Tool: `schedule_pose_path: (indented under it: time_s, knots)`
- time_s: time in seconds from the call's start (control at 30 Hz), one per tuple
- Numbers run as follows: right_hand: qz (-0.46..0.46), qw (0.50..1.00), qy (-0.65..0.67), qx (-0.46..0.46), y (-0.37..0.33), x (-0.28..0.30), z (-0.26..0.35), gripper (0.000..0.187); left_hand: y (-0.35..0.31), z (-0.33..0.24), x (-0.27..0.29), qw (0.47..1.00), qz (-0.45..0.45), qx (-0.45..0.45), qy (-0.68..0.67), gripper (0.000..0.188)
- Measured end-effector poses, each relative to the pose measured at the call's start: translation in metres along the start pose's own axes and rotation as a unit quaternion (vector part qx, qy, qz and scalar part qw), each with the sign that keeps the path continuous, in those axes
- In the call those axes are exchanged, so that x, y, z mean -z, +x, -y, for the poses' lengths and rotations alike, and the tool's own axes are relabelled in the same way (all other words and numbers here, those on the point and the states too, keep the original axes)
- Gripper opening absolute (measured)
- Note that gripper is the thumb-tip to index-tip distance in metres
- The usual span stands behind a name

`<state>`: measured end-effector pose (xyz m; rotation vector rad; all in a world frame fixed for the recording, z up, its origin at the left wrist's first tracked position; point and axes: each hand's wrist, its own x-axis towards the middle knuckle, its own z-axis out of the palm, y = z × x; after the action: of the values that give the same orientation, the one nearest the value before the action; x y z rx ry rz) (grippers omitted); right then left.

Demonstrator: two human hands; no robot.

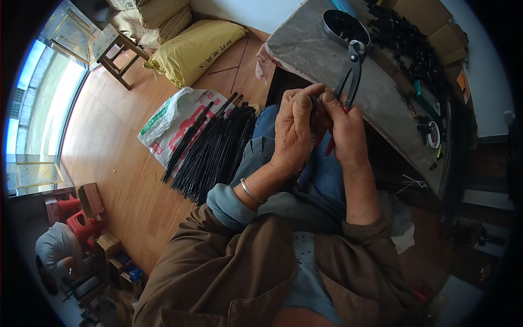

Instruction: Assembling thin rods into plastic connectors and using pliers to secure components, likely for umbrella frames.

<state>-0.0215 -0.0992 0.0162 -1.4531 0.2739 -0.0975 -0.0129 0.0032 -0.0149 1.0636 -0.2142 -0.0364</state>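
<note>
My left hand [294,128] is closed in a pinch, its fingertips meeting those of the other hand above my lap. A small dark piece shows between the fingertips, mostly hidden, and I cannot make out its kind. My right hand [348,133] is closed around a pair of pliers [353,73] with dark metal jaws and red handles. The jaws point up and away, over the table edge, while the handle ends stick out below the palm. Beyond the jaws, on the grey table [305,41], stands a round metal bowl [345,27] of small black parts.
Left of my knees, many long black rods [212,158] lie on a white printed sack [177,122] on the floor. A full yellow sack [196,52] and a wooden stool [111,52] stand farther off. Black parts [408,43] heap on the table. A person [60,250] sits at lower left.
</note>
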Motion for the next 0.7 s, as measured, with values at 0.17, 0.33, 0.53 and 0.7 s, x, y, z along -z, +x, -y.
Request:
schedule_pose_path:
  time_s: [0.17, 0.33, 0.53, 0.7]
  knots:
    - [0.032, 0.999, -0.015, 0.008, -0.001, 0.005, 0.000, 0.027, -0.003, -0.001, 0.002, 0.995, 0.030, 0.066, -0.071, 0.043]
    - [0.010, 0.999, 0.047, 0.004, -0.001, 0.005, -0.001, 0.027, 0.001, 0.004, -0.003, 1.000, 0.013, -0.008, 0.002, 0.042]
    - [-0.063, 0.993, 0.094, -0.024, 0.000, 0.003, -0.003, 0.027, -0.006, 0.005, -0.004, 0.999, 0.019, -0.013, 0.027, 0.041]
    - [-0.066, 0.996, -0.022, 0.047, 0.004, 0.006, -0.009, 0.025, -0.011, 0.006, -0.010, 0.999, 0.033, -0.009, 0.021, 0.044]
